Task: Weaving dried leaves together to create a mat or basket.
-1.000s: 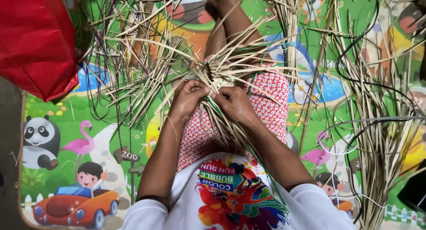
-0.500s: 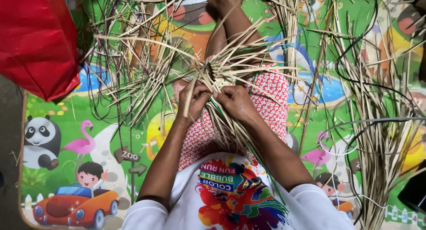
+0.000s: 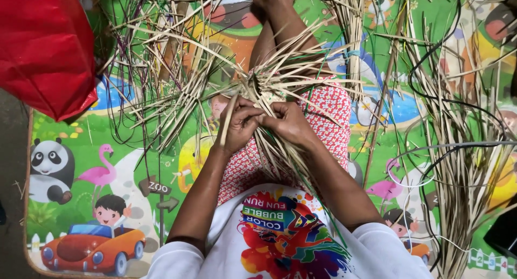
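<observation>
- Two hands meet on the woven straw piece (image 3: 266, 93), resting on the lap so it stays steady.
- Left hand (image 3: 239, 125) fingers pinch one pale strip (image 3: 229, 113) — right hand (image 3: 291, 123) clenches neighbouring strands, keeping the weave tight.

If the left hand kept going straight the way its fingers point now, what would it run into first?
The left hand points right, fingers closed on a pale straw strip. Going straight on, it would most likely meet the right hand first, knuckles nearly touching, with the pale woven straw piece just above; depth is hard to judge.
</observation>
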